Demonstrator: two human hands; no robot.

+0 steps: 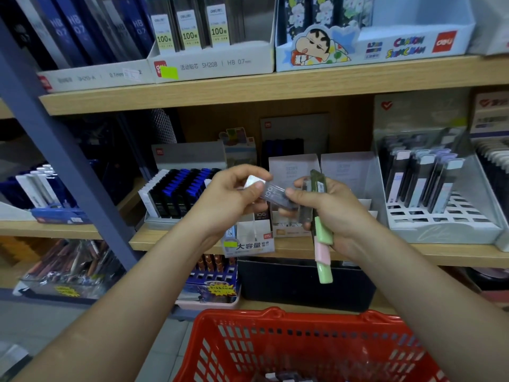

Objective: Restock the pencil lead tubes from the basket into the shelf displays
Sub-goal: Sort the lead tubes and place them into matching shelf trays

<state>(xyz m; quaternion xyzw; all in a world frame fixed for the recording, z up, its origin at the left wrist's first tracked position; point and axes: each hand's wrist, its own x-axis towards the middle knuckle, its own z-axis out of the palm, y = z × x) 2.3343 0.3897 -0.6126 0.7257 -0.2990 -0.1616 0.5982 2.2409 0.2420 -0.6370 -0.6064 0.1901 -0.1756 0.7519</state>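
Pinching the white-capped end of a clear lead tube (276, 192) with the thumb and curled fingers (242, 172) of the left hand (234, 194), in front of the middle shelf (413, 253). Just right of it, gripping a bundle of tubes (322, 235), green, pink and clear, in the right hand (333, 213), fingers wrapped round them and thumb touching that same clear tube. Below both, a red basket (248, 340).

Count: two hands, left hand (234, 194) and right hand (330, 210); one red basket (275, 340); one white-capped clear tube (271, 190) held between them; one bundle of tubes (319, 186) in the right hand showing three pastel caps (322, 252), two green and one pink; three "100"-labelled tubes (190, 28) upright in one upper display box (209, 66).
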